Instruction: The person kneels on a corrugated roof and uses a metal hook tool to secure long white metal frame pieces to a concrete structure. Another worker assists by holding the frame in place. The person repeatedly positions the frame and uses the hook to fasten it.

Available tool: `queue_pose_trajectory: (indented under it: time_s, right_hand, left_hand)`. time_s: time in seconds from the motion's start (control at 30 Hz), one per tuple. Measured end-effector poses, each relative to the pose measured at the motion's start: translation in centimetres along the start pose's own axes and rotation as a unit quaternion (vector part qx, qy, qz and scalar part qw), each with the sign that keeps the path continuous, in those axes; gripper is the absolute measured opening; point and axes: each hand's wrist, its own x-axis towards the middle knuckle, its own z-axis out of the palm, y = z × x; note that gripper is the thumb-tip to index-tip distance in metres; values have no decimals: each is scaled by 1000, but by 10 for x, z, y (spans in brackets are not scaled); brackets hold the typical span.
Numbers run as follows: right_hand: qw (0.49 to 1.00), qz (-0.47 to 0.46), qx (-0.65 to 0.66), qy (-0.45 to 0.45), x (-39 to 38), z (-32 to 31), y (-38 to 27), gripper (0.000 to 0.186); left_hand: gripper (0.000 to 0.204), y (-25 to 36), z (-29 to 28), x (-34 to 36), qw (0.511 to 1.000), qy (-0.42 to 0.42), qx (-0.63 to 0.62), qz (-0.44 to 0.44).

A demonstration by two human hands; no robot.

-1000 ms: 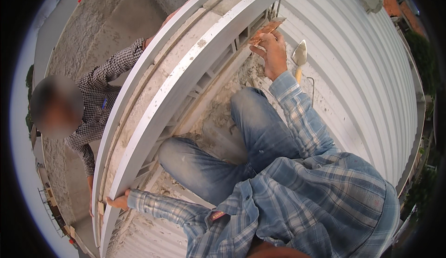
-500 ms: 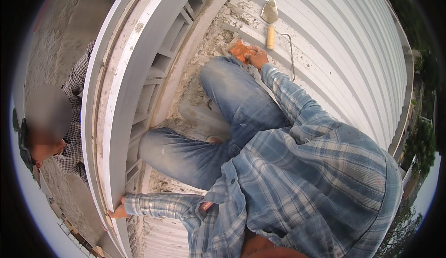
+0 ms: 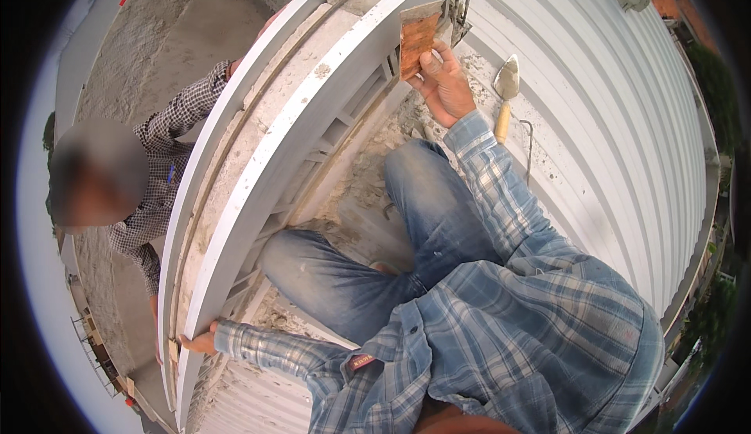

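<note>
Outdoors, on a white ribbed roof (image 3: 610,145), with a rim (image 3: 710,176) at far right and dark greenery (image 3: 716,98) beyond. In the head view, hemmed in on the left by a near white rail (image 3: 293,109) and a far white rail (image 3: 193,191), with a rough strip between. Tight about the knees; widest toward the right, past a trowel (image 3: 508,82) and a bent metal rod (image 3: 530,148), both lying on the ribs. In the right hand (image 3: 443,84), pinched between thumb and fingers, a flat orange-brown piece (image 3: 417,43), raised, seen against the upper end of the near rail. With the left hand (image 3: 201,342), touching the near rail low in view; how firmly, cannot tell. Beyond the far rail, a co-worker in a checked shirt (image 3: 184,113). On the plaid shirt (image 3: 540,332), a small red label (image 3: 362,361), with pale lettering too small to read.
</note>
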Motion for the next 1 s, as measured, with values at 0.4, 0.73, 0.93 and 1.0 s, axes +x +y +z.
queue_pose_trajectory:
  time_s: [0.4, 0.73, 0.93, 1.0]
  right_hand:
    - [937, -36, -306, 163, 16, 80, 11, 41]
    - [915, -45, -379, 133, 8, 94, 6, 56]
    - [906, -48, -398, 136, 8, 93, -3, 66]
    - [899, -99, -407, 125, 12, 74, 3, 66]
  left_hand:
    - [79, 10, -5, -15, 994, -97, 27, -47]
    - [60, 6, -12, 4, 990, -93, -104, -14]
    - [77, 11, -6, -16, 991, -130, 16, -31]
    - [76, 6, -1, -22, 992, -113, 31, -39]
